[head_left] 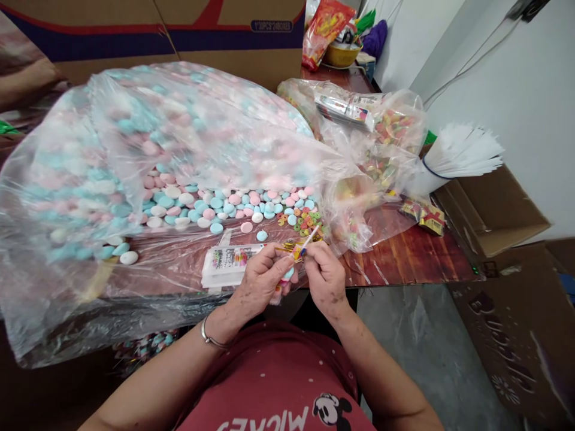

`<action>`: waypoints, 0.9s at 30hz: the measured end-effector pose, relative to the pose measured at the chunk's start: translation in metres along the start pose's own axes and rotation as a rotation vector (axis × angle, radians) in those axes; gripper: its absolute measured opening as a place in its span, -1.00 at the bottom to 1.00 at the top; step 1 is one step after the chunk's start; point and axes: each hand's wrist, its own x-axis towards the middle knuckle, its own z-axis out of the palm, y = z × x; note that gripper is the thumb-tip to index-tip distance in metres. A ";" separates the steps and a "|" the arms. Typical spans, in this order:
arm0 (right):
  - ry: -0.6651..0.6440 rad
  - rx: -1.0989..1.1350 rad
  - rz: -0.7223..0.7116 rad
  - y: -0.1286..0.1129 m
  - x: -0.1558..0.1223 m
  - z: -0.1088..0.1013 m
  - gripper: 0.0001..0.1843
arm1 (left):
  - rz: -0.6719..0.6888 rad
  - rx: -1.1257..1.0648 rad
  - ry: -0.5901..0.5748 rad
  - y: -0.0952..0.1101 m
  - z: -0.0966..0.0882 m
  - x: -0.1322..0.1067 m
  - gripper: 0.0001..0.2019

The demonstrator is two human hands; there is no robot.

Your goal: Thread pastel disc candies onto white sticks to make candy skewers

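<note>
My left hand [262, 275] is closed around a small packet of pastel candies [283, 287] at the table's front edge. My right hand [324, 272] pinches a thin gold twist tie [294, 246] and a white stick [309, 238] at the packet's top. Just beyond my fingers lie small coloured ring candies [303, 218] and loose pink, blue and white disc candies [233, 206] spilling from a huge clear plastic bag [135, 143]. A stack of small clear printed bags [227, 260] rests left of my hands.
The wooden table [404, 257] holds another clear bag of ring candies [381, 149], a bundle of white sticks [458, 152] and gold packets [424, 215]. Cardboard boxes [494, 209] stand right; a large box [179, 30] behind. Another person's arm [27, 81] shows at far left.
</note>
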 end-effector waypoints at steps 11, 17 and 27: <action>-0.092 -0.084 -0.104 -0.003 -0.002 -0.006 -0.78 | 0.060 0.035 0.103 -0.003 -0.002 0.002 -0.66; -0.063 -0.428 -0.293 -0.006 -0.002 0.000 -0.78 | 0.035 0.166 0.212 0.006 0.009 0.008 -0.71; -0.641 -0.590 -0.929 -0.025 0.031 -0.050 -0.66 | -0.384 0.465 -0.564 0.043 -0.011 0.022 -0.95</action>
